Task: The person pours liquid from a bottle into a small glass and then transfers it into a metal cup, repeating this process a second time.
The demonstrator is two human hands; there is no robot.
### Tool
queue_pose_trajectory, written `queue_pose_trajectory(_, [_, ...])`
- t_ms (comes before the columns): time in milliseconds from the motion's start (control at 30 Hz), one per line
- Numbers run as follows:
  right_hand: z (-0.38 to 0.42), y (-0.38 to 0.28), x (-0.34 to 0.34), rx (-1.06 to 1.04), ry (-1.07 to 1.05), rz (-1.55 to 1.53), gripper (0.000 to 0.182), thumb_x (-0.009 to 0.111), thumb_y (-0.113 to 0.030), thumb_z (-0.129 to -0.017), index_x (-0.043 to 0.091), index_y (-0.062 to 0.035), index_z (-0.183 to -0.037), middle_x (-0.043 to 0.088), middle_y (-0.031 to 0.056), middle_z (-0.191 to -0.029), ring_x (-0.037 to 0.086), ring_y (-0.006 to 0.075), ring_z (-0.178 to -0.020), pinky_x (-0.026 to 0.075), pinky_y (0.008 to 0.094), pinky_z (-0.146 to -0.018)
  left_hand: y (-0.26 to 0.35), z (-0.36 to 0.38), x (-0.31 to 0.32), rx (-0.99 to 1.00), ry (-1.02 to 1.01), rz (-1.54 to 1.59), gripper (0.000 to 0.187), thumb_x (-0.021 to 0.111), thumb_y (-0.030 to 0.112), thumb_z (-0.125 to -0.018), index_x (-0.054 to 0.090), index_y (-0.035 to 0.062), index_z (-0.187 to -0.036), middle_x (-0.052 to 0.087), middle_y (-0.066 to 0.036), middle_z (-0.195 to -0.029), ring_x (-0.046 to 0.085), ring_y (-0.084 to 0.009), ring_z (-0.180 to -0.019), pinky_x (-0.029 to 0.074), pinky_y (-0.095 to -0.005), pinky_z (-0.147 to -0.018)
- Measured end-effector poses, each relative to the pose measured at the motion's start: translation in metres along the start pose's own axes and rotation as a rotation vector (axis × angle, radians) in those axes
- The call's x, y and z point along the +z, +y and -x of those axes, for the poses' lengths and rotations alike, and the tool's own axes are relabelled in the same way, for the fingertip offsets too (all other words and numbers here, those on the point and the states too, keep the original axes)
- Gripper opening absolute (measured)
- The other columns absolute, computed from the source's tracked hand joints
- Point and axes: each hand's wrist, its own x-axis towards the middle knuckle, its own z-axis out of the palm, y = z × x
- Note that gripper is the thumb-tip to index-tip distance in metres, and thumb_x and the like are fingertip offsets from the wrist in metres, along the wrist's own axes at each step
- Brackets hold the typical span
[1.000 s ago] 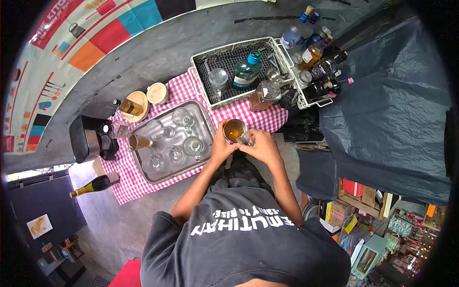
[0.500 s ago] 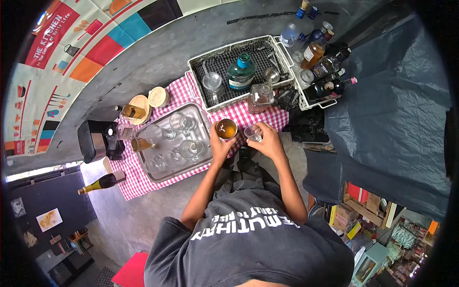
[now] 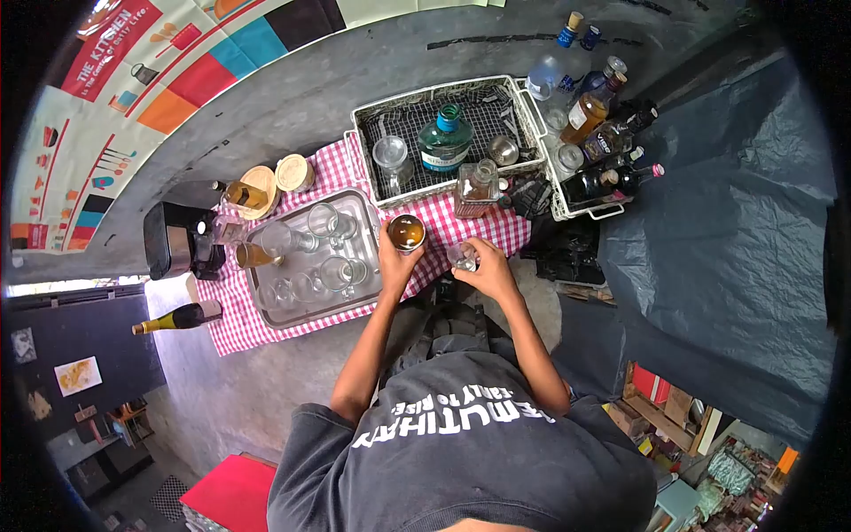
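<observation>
Fingers of my left hand are wrapped round a glass of amber drink, seen from above over the front of the checked cloth. To its right, my right hand grips a small clear glass between thumb and fingers. A short gap separates the two glasses. Just beyond them stands a square glass decanter at the basket's near edge. Left of my left hand lies a grey tray with several clear glasses, among them a glass mug.
A white wire basket holds a teal bottle, a glass jar and a metal cup. Liquor bottles crowd a second basket at right. A dark-necked bottle and a black appliance stand at the left end.
My left hand has shifted slightly up and left with the amber drink. My right hand has moved the small glass a little down and left, widening the gap. The view has shifted a bit.
</observation>
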Motion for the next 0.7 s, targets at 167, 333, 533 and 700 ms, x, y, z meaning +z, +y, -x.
queue_pose_trajectory(167, [-0.007,0.000,-0.004,-0.058,-0.014,-0.033,0.049,0.081,-0.019,-0.065,0.059,0.0022,-0.104,0.064,0.0158,-0.096,0.066,0.0288,-0.088,0.052,0.0384,-0.076,0.001,-0.009,0.003,0.060,0.000,-0.049,0.083,0.079,0.010,-0.065,0.037,-0.0044,-0.135,0.055,-0.020,-0.123,0.056,-0.0300,-0.115,0.043,-0.0368,-0.100])
queue_pose_trajectory(333, [-0.013,0.002,-0.006,-0.128,-0.033,-0.067,0.048,0.081,-0.019,-0.066,0.059,0.0012,-0.104,0.063,0.0157,-0.096,0.065,0.0290,-0.087,0.052,0.0382,-0.076,-0.005,-0.012,0.004,0.110,0.006,-0.045,0.084,0.083,0.013,-0.064,0.039,-0.0012,-0.135,0.052,-0.020,-0.121,0.050,-0.0358,-0.117,0.040,-0.0406,-0.100])
queue_pose_trajectory(533, [-0.014,-0.002,-0.008,-0.157,-0.024,-0.027,0.045,0.082,-0.021,-0.068,0.061,-0.0008,-0.103,0.065,0.0120,-0.093,0.065,0.0225,-0.085,0.051,0.0342,-0.076,-0.009,-0.012,0.009,0.075,0.008,0.035,0.086,0.082,0.010,-0.065,0.037,-0.0001,-0.138,0.052,-0.021,-0.126,0.051,-0.0352,-0.119,0.041,-0.0409,-0.102])
queue_pose_trajectory(700, [-0.012,-0.003,-0.009,-0.148,-0.095,-0.049,0.047,0.081,-0.024,-0.067,0.060,-0.0015,-0.102,0.063,0.0148,-0.094,0.065,0.0305,-0.087,0.051,0.0385,-0.075,-0.003,-0.012,0.011,0.056,0.003,0.056,0.096,0.082,0.007,-0.066,0.026,-0.0008,-0.145,0.051,-0.021,-0.130,0.050,-0.0324,-0.123,0.040,-0.0390,-0.104])
